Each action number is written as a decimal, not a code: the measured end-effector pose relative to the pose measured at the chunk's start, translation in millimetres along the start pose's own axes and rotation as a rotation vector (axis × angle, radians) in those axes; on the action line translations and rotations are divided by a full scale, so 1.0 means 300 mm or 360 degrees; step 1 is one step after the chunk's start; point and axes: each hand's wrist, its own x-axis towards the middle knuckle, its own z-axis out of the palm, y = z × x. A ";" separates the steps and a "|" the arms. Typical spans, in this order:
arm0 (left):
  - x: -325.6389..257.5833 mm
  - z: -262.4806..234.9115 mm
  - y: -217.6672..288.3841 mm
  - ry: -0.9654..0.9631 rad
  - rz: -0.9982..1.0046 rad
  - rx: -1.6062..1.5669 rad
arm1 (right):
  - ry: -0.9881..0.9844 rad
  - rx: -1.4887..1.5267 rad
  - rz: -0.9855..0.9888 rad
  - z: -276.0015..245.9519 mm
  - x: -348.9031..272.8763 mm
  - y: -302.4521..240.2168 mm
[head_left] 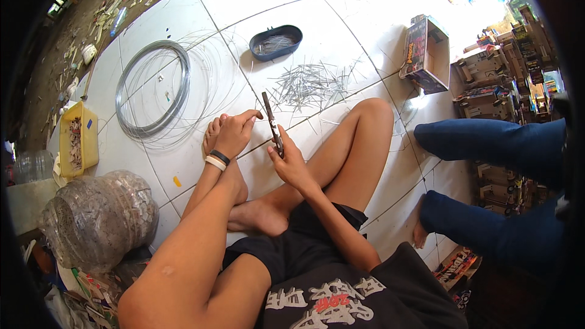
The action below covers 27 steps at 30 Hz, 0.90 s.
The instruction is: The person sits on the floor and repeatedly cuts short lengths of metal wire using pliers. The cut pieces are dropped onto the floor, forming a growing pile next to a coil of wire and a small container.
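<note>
My right hand (291,163) is closed round a long dark metal hand tool that looks like a pair of pliers (272,119), held roughly upright. Just left of the tool is my left hand (236,133), a black and a pale band on its wrist. Its thumb and forefinger come together in a pinch beside the tool; anything between them is too thin to make out. Beyond both hands lies a loose pile of short cut wires (309,84). A coil of silvery wire (183,88) rests to the left, its loose strands spreading toward my left hand.
A dark blue oval container (277,53) behind the pile holds more wire pieces. At left are a yellow tray (91,140) and a large dusty plastic bottle (100,219). A printed box (426,55) stands far right. Another person's blue-trousered legs (493,146) come in from the right.
</note>
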 end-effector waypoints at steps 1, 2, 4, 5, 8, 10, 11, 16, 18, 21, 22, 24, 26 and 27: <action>-0.001 -0.005 0.003 -0.0030 -0.0017 0.0014 | 0.0003 0.0019 0.0020 0.007 -0.003 0.001; -0.004 -0.008 0.008 -0.0057 -0.0038 0.0039 | 0.0005 0.0037 0.0042 0.013 -0.007 -0.002; -0.009 -0.012 0.017 -0.0015 0.0041 0.0052 | 0.0006 0.0010 0.0069 0.014 -0.012 -0.013; -0.010 -0.012 0.021 -0.0003 0.0063 0.0078 | 0.0006 -0.0035 0.0072 0.011 -0.014 -0.020; -0.010 -0.013 0.024 -0.0011 0.0043 0.0102 | 0.0013 -0.0102 0.0069 0.006 -0.016 -0.033; -0.006 -0.010 0.021 -0.0019 0.0013 0.0106 | 0.0015 -0.0084 0.0069 0.012 -0.018 -0.032; -0.005 -0.008 0.018 -0.0020 -0.0009 0.0106 | 0.0014 -0.0056 0.0073 0.018 -0.021 -0.029; -0.006 -0.001 0.014 0.0054 0.0051 0.0107 | 0.0056 -0.0014 -0.0043 0.052 -0.035 -0.006; -0.010 -0.005 0.015 0.0046 0.0068 0.0138 | 0.0031 -0.0061 0.0003 0.054 -0.043 -0.001; -0.015 -0.005 0.014 0.0059 0.0090 0.0180 | 0.0016 -0.0084 0.0034 0.049 -0.046 -0.002; -0.013 -0.004 0.011 0.0057 0.0087 0.0147 | 0.0022 -0.0056 0.0021 0.048 -0.045 -0.005; -0.007 0.002 0.000 0.0060 0.0092 0.0060 | 0.0058 -0.0007 -0.0014 0.048 -0.041 -0.010; 0.000 0.010 -0.013 0.0036 0.0051 -0.0042 | 0.0075 -0.0007 -0.0033 0.049 -0.040 -0.018; 0.001 0.013 -0.020 0.0042 0.0077 -0.0033 | 0.0057 -0.0030 0.0049 0.049 -0.038 -0.022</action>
